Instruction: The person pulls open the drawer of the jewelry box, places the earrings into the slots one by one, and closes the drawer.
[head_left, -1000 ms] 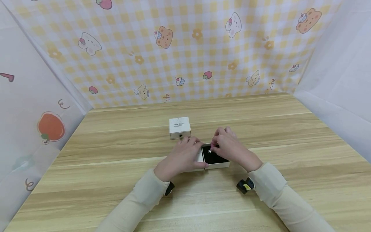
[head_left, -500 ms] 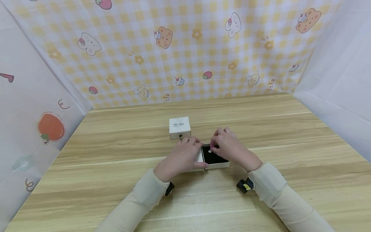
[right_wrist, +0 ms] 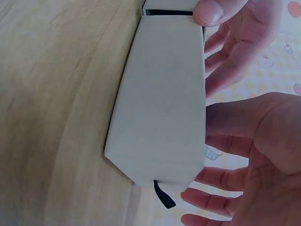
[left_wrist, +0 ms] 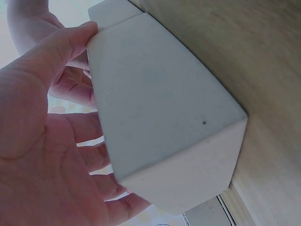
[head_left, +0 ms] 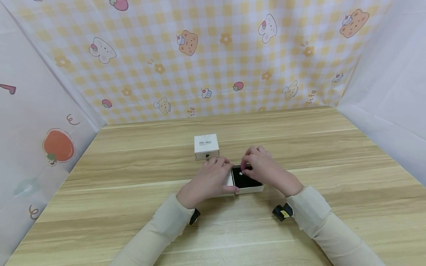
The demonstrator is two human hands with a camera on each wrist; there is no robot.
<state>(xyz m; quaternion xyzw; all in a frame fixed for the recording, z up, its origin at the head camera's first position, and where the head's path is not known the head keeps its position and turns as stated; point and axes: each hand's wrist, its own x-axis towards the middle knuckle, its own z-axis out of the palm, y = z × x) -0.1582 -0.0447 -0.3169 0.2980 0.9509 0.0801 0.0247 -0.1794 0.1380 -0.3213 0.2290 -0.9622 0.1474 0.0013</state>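
A white drawer-style jewellery box lies partly slid open at mid-table. My left hand [head_left: 208, 181] grips its outer sleeve [left_wrist: 155, 103], thumb along the near top edge, fingers over the far side. To the right, the box's drawer [head_left: 251, 190] shows a black lining; a black ribbon tab [right_wrist: 163, 195] hangs from its end. My right hand [head_left: 263, 168] reaches in from above, thumb and index finger pinching a small shiny silver jewellery piece [head_left: 240, 173] at the lining. Its lower part is hidden, so I cannot tell its exact kind. The other right fingers bend loosely behind.
A second white box [head_left: 206, 143] with dark lettering on its lid stands just behind the left hand. All this sits on a wood-grain table [head_left: 139, 155], with a yellow checked cloth [head_left: 213, 62] hanging at the back and white cloths at both sides.
My right fingertips have shifted very slightly at the silver piece, and the right wrist has edged to the right. The left hand and both boxes stay where they were.
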